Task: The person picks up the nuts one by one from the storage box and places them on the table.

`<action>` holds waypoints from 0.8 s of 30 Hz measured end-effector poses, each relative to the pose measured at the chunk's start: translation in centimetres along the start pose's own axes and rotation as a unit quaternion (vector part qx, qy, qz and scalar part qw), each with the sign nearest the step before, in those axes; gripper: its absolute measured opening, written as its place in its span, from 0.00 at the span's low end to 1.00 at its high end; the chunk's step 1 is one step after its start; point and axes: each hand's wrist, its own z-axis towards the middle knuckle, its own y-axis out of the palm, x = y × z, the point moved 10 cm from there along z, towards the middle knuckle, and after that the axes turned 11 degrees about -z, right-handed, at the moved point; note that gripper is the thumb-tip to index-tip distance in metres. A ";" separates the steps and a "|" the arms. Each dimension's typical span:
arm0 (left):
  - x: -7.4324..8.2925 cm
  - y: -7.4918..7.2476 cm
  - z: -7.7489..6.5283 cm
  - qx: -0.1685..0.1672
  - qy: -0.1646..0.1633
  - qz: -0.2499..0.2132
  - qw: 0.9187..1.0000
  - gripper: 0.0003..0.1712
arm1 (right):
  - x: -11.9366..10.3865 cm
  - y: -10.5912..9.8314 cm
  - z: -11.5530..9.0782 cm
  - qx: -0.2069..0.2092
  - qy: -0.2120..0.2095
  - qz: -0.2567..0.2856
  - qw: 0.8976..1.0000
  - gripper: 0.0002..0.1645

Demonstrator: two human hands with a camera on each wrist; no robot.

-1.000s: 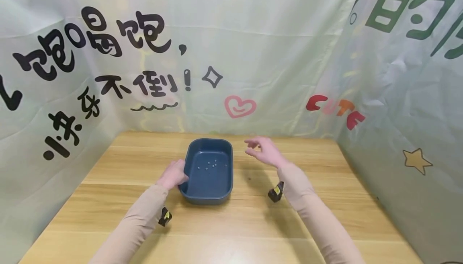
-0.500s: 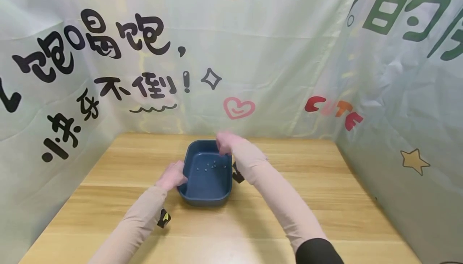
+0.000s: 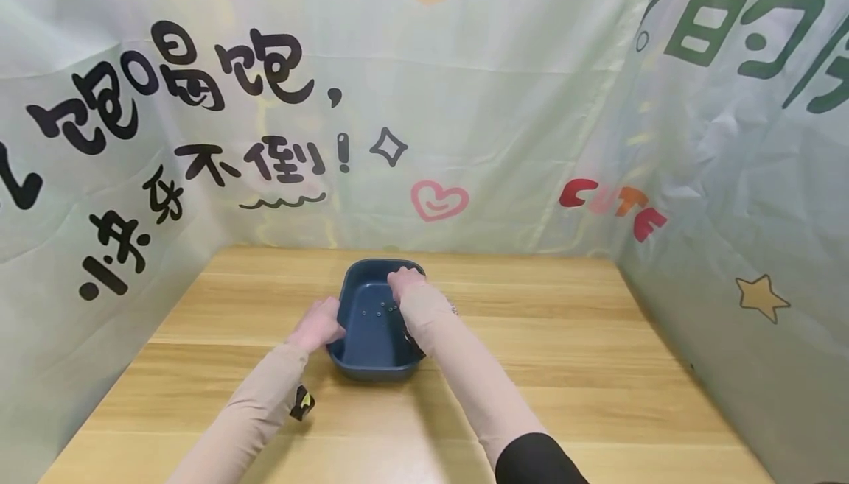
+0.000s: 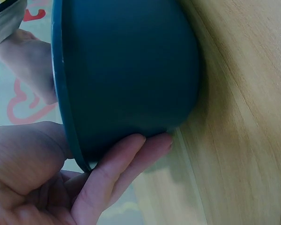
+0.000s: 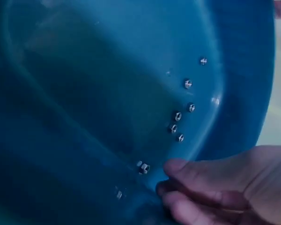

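Note:
A dark blue rectangular basin (image 3: 374,355) stands on the wooden table. My left hand (image 3: 318,324) grips its left rim, thumb over the edge and fingers against the outer wall (image 4: 126,70). My right hand (image 3: 406,281) is inside the basin near its far right side. In the right wrist view, the thumb and bent fingers (image 5: 187,208) hang beside one small metal nut (image 5: 144,168); nothing shows between them. Several more nuts (image 5: 178,116) lie scattered on the basin floor. The right forearm hides part of the basin in the head view.
The wooden table (image 3: 564,344) reaches to printed cloth walls (image 3: 517,138) at the back and sides. A small black device (image 3: 302,403) hangs below the left wrist.
My right hand has moved left from above the table, over the basin's right rim and down inside. The left hand keeps its grip, and the basin stays in place.

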 end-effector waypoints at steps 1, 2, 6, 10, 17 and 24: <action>-0.1 -0.1 0.0 0.000 -0.002 0.000 1.000 0.13 | -0.1 0.4 0.4 -0.004 0.000 -0.003 1.000 0.17; -0.1 -0.1 0.0 0.001 -0.004 0.002 1.000 0.13 | -0.1 0.7 0.9 -0.006 0.001 -0.009 1.000 0.14; -0.1 0.0 0.0 -0.001 -0.005 0.000 1.000 0.14 | 0.4 1.9 2.0 -0.009 0.026 -0.016 0.999 0.12; -0.2 0.1 0.0 -0.005 -0.011 -0.003 1.000 0.14 | 0.4 3.0 2.7 -0.016 0.027 -0.026 0.999 0.22; 0.0 0.0 0.0 -0.001 -0.004 -0.006 1.000 0.14 | 0.0 2.9 2.1 -0.018 0.025 -0.036 0.999 0.15; -0.2 0.2 0.0 -0.006 -0.008 -0.006 1.000 0.15 | -0.2 2.3 1.0 -0.012 0.027 -0.062 0.998 0.22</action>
